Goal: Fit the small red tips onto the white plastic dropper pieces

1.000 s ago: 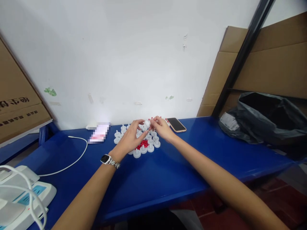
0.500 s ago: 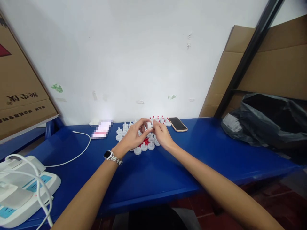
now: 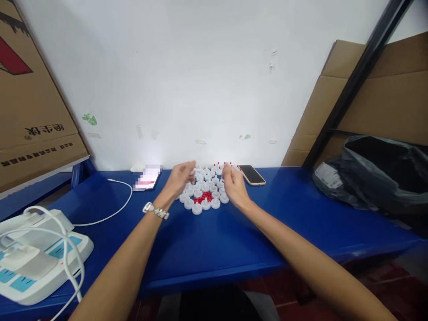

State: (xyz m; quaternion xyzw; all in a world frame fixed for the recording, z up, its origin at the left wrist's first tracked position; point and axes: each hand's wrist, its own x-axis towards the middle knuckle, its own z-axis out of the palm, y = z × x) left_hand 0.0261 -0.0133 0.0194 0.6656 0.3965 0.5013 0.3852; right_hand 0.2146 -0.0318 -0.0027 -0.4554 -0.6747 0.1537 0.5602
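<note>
My left hand [image 3: 180, 179] is curled above the left side of a cluster of white nozzle caps [image 3: 197, 208]. A white nozzle cap [image 3: 198, 170] shows at its fingertips, partly hidden by the fingers. To the right of the cluster, my right hand [image 3: 234, 183] is closed in a pinch, and what lies between its fingers is hidden. Small red tips [image 3: 207, 196] lie in a pile among the caps. At the back, by the wall, several white caps wear red tips [image 3: 219, 166].
A phone [image 3: 252, 174] lies right of the caps, and a lit screen [image 3: 147, 178] lies left. A white cable [image 3: 122, 207] runs to a power strip [image 3: 63, 263] on the blue table [image 3: 214, 249]. A dark plastic bag [image 3: 371, 169] and cardboard [image 3: 310, 111] stand at right.
My hands have drawn apart: the left moved left, away from the right, which shifted slightly right. More of the caps and the red pile now shows between them. The view has shifted slightly.
</note>
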